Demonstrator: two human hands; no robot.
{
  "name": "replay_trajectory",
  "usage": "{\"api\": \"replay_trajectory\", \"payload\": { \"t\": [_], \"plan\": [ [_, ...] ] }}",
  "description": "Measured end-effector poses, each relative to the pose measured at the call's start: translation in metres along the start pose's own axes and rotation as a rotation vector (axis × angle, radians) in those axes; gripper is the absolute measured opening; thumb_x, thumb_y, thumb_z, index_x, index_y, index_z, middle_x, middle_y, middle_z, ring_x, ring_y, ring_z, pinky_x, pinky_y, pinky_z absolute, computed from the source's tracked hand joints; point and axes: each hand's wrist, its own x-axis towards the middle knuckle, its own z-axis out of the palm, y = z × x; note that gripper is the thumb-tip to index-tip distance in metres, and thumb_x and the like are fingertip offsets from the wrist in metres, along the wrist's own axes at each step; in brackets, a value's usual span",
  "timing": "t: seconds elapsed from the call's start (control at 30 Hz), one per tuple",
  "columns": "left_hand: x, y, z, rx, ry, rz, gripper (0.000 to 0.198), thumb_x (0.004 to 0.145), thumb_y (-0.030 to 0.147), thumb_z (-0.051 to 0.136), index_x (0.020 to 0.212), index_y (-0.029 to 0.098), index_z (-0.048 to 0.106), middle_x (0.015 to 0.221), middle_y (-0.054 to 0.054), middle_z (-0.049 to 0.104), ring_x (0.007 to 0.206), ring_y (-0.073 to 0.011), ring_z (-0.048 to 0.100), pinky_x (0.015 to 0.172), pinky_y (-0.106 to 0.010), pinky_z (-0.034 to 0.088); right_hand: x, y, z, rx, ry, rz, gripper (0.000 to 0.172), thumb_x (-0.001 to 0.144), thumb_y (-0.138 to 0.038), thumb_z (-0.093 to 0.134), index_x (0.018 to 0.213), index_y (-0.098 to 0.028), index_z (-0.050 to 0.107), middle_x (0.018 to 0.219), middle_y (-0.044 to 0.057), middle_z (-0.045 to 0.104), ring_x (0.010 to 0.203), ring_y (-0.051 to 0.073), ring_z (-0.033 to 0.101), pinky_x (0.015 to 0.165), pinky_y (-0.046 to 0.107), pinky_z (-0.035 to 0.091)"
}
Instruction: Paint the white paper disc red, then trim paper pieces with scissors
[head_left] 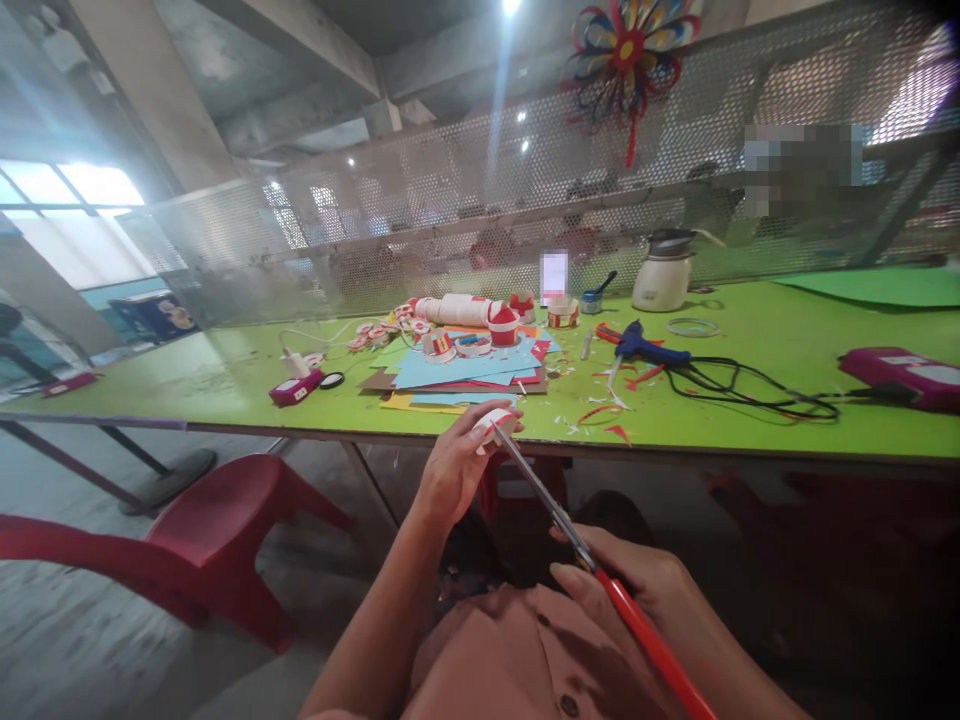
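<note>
Just off the table's front edge, my left hand (450, 470) is closed around a small white paper piece (495, 428) with a red stripe. My right hand (622, 570) grips a pair of scissors (540, 492) with red handles. Their long metal blades slant up to the left, and the tips meet the white piece. Behind my left hand lies a stack of coloured paper sheets (442, 372), mostly light blue on top. Small red and white paper cups, such as a red-filled one (503, 326), stand on the stack.
On the green table (720, 420) lie a blue glue gun (645, 345) with a looped black cable, paper scraps (619, 433) and purple power strips (296, 387). A white kettle (661, 275) stands farther back. At left is a red plastic chair (217, 520); a mesh screen (450, 200) runs behind.
</note>
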Motion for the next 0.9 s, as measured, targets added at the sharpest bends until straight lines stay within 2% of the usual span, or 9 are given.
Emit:
{"api": "replay_trajectory", "payload": {
  "t": [0.17, 0.23, 0.33, 0.43, 0.57, 0.73, 0.9],
  "plan": [
    [0.002, 0.013, -0.020, 0.107, -0.160, -0.084, 0.037, 0.082, 0.028, 0.062, 0.118, 0.018, 0.063, 0.123, -0.012, 0.062, 0.118, -0.0312, 0.055, 0.094, -0.041, 0.045, 0.002, 0.004, -0.010, 0.024, -0.133, -0.005, 0.021, 0.090, -0.033, 0.051, 0.084, -0.019, 0.065, 0.079, 0.001, 0.067, 0.069, 0.014, 0.061, 0.061, 0.019, 0.049],
    [0.005, 0.021, -0.029, 0.180, -0.233, -0.155, 0.041, 0.080, 0.030, 0.065, 0.120, 0.019, 0.062, 0.122, -0.013, 0.063, 0.117, -0.0318, 0.057, 0.095, -0.042, 0.045, 0.001, 0.006, -0.014, 0.031, -0.158, 0.009, 0.017, 0.087, -0.032, 0.054, 0.086, -0.021, 0.066, 0.080, 0.001, 0.068, 0.070, 0.015, 0.062, 0.060, 0.020, 0.049],
    [0.012, 0.030, -0.039, 0.260, -0.362, -0.259, 0.050, 0.077, 0.032, 0.070, 0.124, 0.019, 0.059, 0.114, -0.014, 0.067, 0.104, -0.0291, 0.064, 0.091, -0.040, 0.046, 0.000, 0.007, -0.019, 0.024, -0.196, 0.062, 0.017, 0.087, -0.034, 0.055, 0.084, -0.022, 0.066, 0.075, 0.000, 0.068, 0.066, 0.015, 0.062, 0.057, 0.020, 0.048],
    [0.019, 0.036, -0.043, 0.269, -0.430, -0.294, 0.048, 0.076, 0.030, 0.072, 0.121, 0.018, 0.061, 0.113, -0.014, 0.067, 0.112, -0.0299, 0.060, 0.094, -0.040, 0.045, 0.003, 0.003, -0.024, -0.001, -0.206, 0.073, 0.018, 0.087, -0.036, 0.055, 0.086, -0.023, 0.067, 0.077, -0.001, 0.068, 0.067, 0.014, 0.063, 0.060, 0.020, 0.049],
    [0.021, 0.036, -0.039, 0.227, -0.424, -0.246, 0.047, 0.076, 0.027, 0.072, 0.120, 0.018, 0.060, 0.116, -0.015, 0.066, 0.110, -0.0283, 0.061, 0.095, -0.040, 0.044, 0.007, -0.001, -0.027, 0.022, -0.176, 0.079, 0.020, 0.086, -0.034, 0.055, 0.094, -0.023, 0.069, 0.083, 0.000, 0.070, 0.072, 0.015, 0.066, 0.065, 0.020, 0.051],
    [0.017, 0.032, -0.031, 0.145, -0.357, -0.137, 0.045, 0.074, 0.026, 0.074, 0.116, 0.018, 0.060, 0.119, -0.015, 0.063, 0.112, -0.0292, 0.059, 0.093, -0.041, 0.046, 0.002, 0.010, -0.027, 0.099, -0.161, 0.084, 0.028, 0.088, -0.038, 0.050, 0.097, -0.020, 0.070, 0.083, 0.003, 0.071, 0.074, 0.017, 0.066, 0.065, 0.021, 0.052],
    [0.015, 0.029, -0.025, 0.168, -0.314, -0.085, 0.045, 0.073, 0.023, 0.074, 0.116, 0.019, 0.061, 0.122, -0.014, 0.062, 0.117, -0.0283, 0.056, 0.096, -0.040, 0.045, -0.008, 0.018, -0.023, 0.129, -0.141, 0.195, 0.039, 0.091, -0.046, 0.047, 0.105, -0.018, 0.069, 0.062, 0.000, 0.062, 0.051, 0.012, 0.056, 0.046, 0.019, 0.045]
  ]
}}
